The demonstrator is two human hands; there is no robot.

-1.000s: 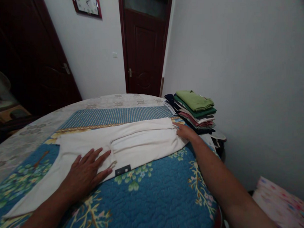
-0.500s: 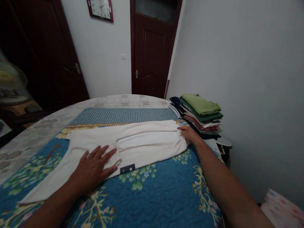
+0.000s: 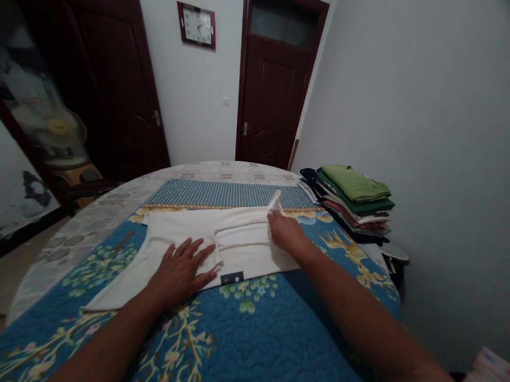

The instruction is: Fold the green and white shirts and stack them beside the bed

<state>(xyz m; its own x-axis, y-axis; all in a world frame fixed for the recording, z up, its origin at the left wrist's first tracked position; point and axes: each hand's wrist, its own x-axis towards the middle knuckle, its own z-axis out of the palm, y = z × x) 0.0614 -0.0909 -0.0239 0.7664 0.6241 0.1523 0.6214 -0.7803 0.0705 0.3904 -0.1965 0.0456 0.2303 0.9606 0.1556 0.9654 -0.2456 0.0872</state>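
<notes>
White garment, creased, dark-labelled, seemingly in a pinch of right fingers, beneath outspread left fingers

Left hand on white garment, right hand gripping its end, blue quilt beneath

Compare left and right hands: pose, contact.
The left hand lies palm down, fingers spread; the right hand is curled, gripping fabric. The left hand rests on a flat-lying part of the white garment; the right hand holds its right end, where fabric sticks up. Both touch that garment.
</notes>
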